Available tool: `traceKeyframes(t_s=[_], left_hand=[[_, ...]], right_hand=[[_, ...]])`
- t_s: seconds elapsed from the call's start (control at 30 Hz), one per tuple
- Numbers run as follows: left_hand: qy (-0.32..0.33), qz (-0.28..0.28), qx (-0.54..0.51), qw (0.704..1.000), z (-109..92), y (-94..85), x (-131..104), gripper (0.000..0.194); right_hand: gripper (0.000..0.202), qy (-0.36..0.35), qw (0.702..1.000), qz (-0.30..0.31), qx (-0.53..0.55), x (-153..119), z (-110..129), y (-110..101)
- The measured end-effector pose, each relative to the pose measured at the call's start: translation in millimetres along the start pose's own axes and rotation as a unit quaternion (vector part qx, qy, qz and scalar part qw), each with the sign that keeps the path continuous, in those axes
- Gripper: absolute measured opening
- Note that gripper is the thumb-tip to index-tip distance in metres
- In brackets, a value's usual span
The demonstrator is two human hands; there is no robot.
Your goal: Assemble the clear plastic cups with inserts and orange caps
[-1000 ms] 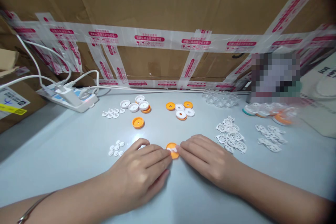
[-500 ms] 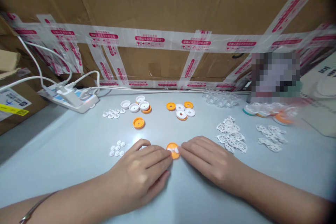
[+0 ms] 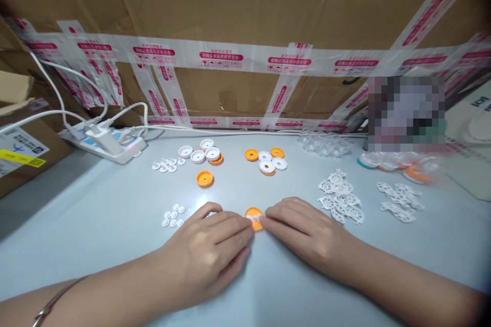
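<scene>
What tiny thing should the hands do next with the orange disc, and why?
I'd perhaps press gently on the small white part in the orange disc: fingertips of the left hand and right hand are at its two sides, and I can't tell if it sits flat.

The round orange disc (image 3: 253, 211) lay flat on the pale grey table (image 3: 291, 286), its raised rim showing at the far side. Across its middle sat a small white piece (image 3: 253, 219), too blurred to make out.

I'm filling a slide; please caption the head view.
Two hands meet at an orange disc, with small white gears nearby.
</scene>
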State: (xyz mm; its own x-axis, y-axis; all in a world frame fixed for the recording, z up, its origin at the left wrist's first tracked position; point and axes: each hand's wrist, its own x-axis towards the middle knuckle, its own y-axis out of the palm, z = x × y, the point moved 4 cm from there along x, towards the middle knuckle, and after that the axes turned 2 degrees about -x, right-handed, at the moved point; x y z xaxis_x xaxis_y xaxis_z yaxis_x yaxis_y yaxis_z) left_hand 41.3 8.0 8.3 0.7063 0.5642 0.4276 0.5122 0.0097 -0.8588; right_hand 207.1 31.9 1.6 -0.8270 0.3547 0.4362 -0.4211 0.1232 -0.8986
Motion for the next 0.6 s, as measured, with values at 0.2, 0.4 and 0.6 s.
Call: traceKeyframes(t_s=[0.2,0.4,0.6], left_hand=[[0.0,0.006,0.002,1.0,1.2,0.5,-0.9,0.029],[-0.008,0.022,0.0,1.0,3.6,0.8,-0.5,0.03],[-0.01,0.034,0.003,0.999,4.8,1.1,-0.8,0.031]], right_hand=[[0.021,0.02,1.0,0.0,0.01,-1.2,-2.1,4.1],[0.02,0.04,0.999,0.007,0.018,1.9,-2.6,5.4],[0.02,0.071,0.996,-0.008,0.047,4.3,-4.6,5.8]])
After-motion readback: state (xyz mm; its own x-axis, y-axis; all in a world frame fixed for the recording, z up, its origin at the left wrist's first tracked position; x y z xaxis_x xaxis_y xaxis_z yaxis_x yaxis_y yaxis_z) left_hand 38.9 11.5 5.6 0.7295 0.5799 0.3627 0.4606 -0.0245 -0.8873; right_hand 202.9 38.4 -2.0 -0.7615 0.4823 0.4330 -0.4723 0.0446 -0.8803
